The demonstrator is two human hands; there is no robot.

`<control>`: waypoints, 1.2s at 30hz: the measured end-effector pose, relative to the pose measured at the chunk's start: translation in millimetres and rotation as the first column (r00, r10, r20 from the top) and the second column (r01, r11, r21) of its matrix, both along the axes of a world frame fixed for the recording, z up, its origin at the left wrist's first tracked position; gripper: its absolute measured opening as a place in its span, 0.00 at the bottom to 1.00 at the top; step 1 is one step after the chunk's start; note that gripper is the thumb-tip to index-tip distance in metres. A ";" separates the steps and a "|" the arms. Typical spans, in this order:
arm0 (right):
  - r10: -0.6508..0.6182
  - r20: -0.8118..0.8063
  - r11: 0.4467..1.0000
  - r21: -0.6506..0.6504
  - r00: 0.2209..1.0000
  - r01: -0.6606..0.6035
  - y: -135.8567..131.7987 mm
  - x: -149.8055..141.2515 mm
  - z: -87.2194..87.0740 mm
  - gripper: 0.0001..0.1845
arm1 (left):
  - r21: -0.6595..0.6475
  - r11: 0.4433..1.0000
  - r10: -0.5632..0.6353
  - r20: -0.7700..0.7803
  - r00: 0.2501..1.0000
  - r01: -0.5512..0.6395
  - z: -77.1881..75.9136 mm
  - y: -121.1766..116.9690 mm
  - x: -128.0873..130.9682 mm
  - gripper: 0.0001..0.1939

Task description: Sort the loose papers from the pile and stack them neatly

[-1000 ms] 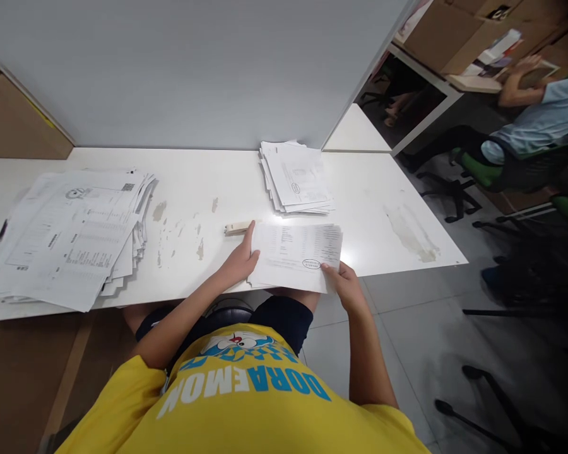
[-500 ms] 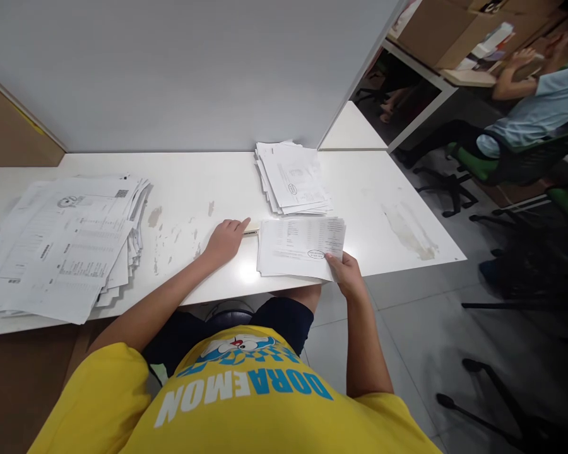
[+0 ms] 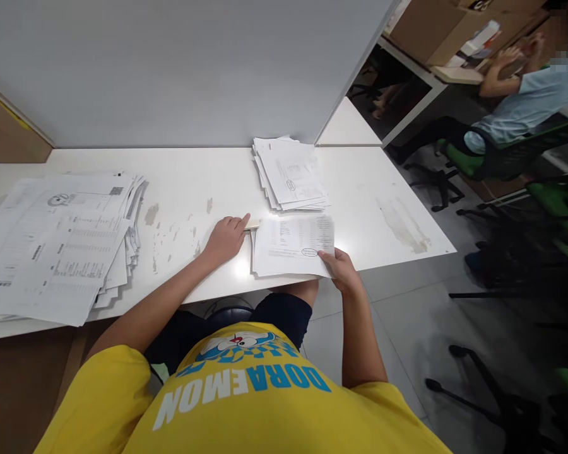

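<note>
My right hand (image 3: 343, 270) grips the lower right corner of a thin stack of printed papers (image 3: 291, 243), thumb on top beside an oval stamp mark. The stack lies at the table's front edge, and its sheets look slightly uneven on the left. My left hand (image 3: 226, 241) is closed over a small cream-coloured stapler (image 3: 252, 224), mostly hidden under the fingers. The stapler's visible end meets the upper left edge of the papers. Just behind, a second pile of papers (image 3: 291, 180) has a similar oval mark on its top sheet.
A large, uneven pile of printed sheets (image 3: 61, 252) covers the left of the white table (image 3: 184, 189). A grey partition (image 3: 194, 69) rises behind, with a cardboard box (image 3: 9, 129) at far left. To the right, a person (image 3: 525, 101) sits among chairs at another desk.
My right hand has shifted the thin stack slightly left, so its left edge now overlaps the stapler's end. My left hand stays on the stapler. The camera view has turned a little.
</note>
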State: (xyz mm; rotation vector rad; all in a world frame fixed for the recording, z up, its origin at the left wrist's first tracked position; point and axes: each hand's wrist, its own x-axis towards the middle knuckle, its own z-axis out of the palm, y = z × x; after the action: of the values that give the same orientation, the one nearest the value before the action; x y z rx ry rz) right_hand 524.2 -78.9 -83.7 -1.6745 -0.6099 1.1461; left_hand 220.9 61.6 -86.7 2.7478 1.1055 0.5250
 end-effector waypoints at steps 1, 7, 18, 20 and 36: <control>-0.001 0.008 1.000 -0.003 1.000 0.001 -0.2 -1.5 0.0 0.27 | 0.006 1.000 -0.008 -0.005 1.000 0.008 -0.3 0.3 0.2 0.26; -0.008 0.092 1.000 -0.026 0.996 0.010 -2.7 -5.1 -2.1 0.25 | 0.040 0.999 0.006 -0.093 0.996 -0.002 -0.9 0.9 1.0 0.27; 0.002 0.113 1.000 -0.021 0.994 0.000 -2.0 -5.9 -2.8 0.24 | -0.028 1.000 -0.011 -0.044 0.999 0.009 1.7 0.9 2.5 0.27; 0.001 0.113 1.000 -0.013 0.994 0.000 -2.5 -5.2 -3.3 0.25 | -0.032 0.999 -0.009 -0.039 0.999 0.008 1.7 0.7 2.9 0.27; -0.118 0.380 0.991 0.099 0.918 0.087 5.7 22.6 46.0 0.17 | -0.005 0.995 -0.102 -0.057 0.993 0.102 3.8 4.6 -7.5 0.28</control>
State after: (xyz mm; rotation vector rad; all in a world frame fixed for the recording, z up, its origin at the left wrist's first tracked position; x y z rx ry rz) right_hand 546.8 -73.1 -37.7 -1.8536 -0.7906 0.7083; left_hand 213.4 66.2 -82.9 2.8161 0.9699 0.4342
